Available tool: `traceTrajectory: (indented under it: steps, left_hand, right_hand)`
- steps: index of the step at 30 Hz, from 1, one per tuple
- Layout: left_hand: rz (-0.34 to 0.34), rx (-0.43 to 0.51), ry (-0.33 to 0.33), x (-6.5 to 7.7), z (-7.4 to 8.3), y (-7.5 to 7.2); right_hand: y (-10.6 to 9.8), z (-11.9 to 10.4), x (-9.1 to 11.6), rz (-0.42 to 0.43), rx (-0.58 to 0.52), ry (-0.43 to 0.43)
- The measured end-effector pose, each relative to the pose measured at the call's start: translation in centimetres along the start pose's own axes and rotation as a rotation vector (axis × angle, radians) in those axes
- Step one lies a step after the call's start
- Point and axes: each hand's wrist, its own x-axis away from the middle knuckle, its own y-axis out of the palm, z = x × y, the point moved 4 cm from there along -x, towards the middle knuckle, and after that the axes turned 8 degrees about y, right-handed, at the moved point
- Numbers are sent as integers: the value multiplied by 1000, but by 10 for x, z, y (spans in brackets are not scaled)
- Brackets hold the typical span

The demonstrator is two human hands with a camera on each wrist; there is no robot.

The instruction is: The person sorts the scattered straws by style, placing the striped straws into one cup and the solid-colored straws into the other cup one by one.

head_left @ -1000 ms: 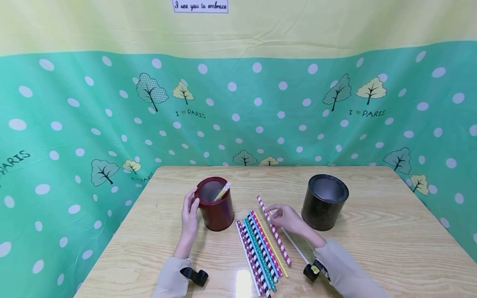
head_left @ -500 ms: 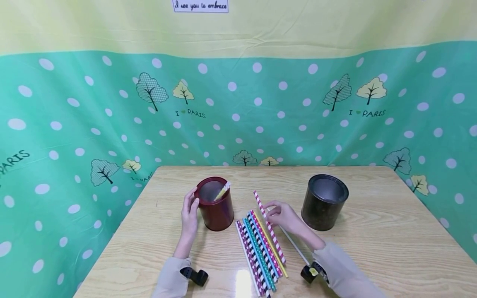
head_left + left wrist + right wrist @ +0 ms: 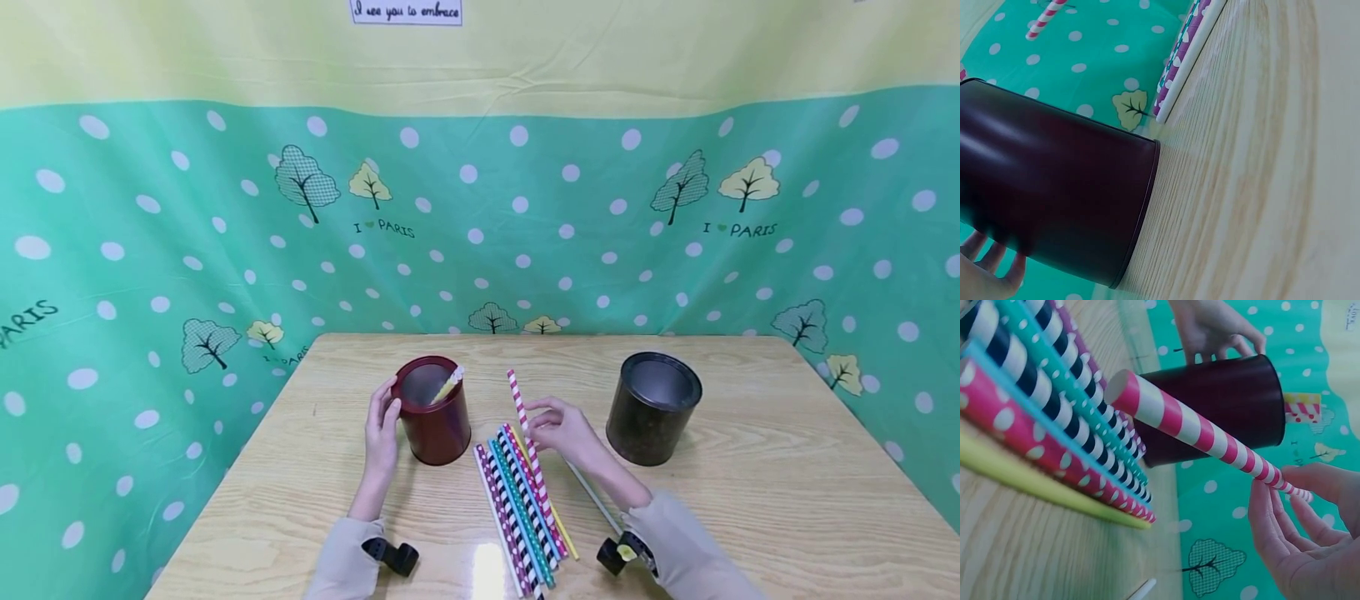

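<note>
"Did you catch that? The pink-and-white striped straw (image 3: 1200, 431) has just moved."

"Yes, it has come leftward. A moment ago it was well to the right of the row of straws (image 3: 521, 503); now it crosses above the yellow straw (image 3: 1060, 489) at the row's right edge, and its far end reaches further up the table (image 3: 787, 475)."

"Is it properly held?"

"It looks so. The right hand (image 3: 564, 433) has it in a narrow pinch, thumb on one side and fingertips on the other, towards its far end. Whether the near end brushes the straws beneath, I can't tell from here."

"And the left hand (image 3: 382, 433)?"

"That one hasn't budged. Its fingers are spread against the side of the red tin (image 3: 438, 429), up by the rim, pinching nothing."

"So what does the shift mean for the work?"

"I'd judge that this straw is singled out from the rest and now nearer the red tin, though it's still outside, between the tin and the right hand. Patterned ends already poke above that rim."

"What about the black tin (image 3: 651, 421)?"

"Standing upright over to the right, untouched. A thin white stick (image 3: 595, 498) lies near the right wrist, too."
</note>
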Motion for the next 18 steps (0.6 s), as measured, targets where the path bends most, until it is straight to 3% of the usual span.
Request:
traceTrajectory:
  steps: [18]
  left_hand:
    - [-4, 10, 11, 0, -1, 0]
  right_hand:
    - [12, -30, 3, 68, -158, -28]
